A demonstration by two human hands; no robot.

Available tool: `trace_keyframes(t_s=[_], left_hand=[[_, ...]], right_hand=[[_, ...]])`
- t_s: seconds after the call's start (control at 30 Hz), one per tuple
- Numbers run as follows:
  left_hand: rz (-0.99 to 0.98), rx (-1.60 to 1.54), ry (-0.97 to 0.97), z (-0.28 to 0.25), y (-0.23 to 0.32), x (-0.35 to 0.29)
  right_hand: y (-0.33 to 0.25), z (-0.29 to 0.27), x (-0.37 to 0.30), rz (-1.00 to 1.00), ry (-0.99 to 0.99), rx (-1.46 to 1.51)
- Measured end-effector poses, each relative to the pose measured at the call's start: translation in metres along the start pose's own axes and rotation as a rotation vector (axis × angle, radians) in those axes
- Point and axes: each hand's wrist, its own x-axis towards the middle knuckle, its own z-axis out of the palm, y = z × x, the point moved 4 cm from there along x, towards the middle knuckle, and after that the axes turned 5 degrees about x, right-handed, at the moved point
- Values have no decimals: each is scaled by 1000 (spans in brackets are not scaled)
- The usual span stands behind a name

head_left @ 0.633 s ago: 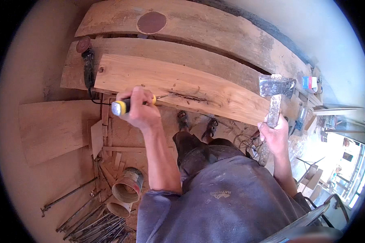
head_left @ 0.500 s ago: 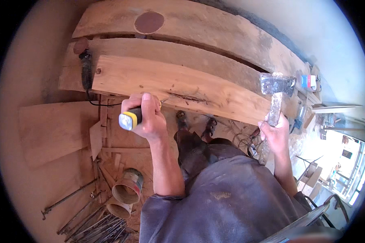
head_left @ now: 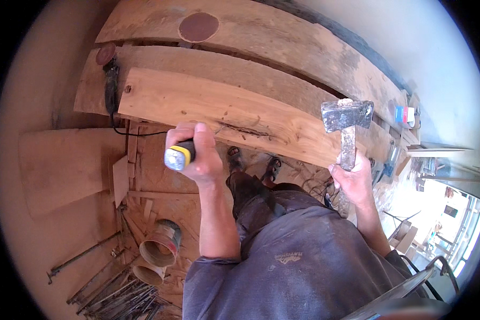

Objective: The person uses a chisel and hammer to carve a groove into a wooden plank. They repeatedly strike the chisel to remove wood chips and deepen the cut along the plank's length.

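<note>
My left hand (head_left: 204, 154) is closed round the black and yellow handle of a chisel (head_left: 180, 155), its metal-capped end facing up. The fist hides most of the blade, which points toward the wooden board (head_left: 168, 98). A dark, rough crack (head_left: 245, 129) runs along the board's near half, just right of that fist. In my right hand (head_left: 355, 181) is a hammer (head_left: 348, 116), gripped by its worn handle with the dark metal head raised above the board's right part.
An angle grinder (head_left: 111, 88) with a reddish disc lies left of the board. A round sanding disc (head_left: 198, 27) rests on the far bench plank (head_left: 272, 32). Buckets (head_left: 157, 249) and metal rods (head_left: 120, 296) stand or lie low at the left. A small box (head_left: 404, 115) sits far right.
The hammer has moved left, over the board, with my right hand. My left hand has shifted slightly right with the chisel still in it.
</note>
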Motion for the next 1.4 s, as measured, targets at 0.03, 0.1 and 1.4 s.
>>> trace_keyframes(t_s=[0.03, 0.1, 1.4], left_hand=[[73, 85, -27, 1, -1, -3], [408, 296, -113, 19, 20, -8], [372, 323, -407, 77, 16, -31]], right_hand=[[-1, 0, 1, -6, -7, -20], [0, 0, 2, -14, 0, 10], [-29, -7, -12, -333, 150, 15]])
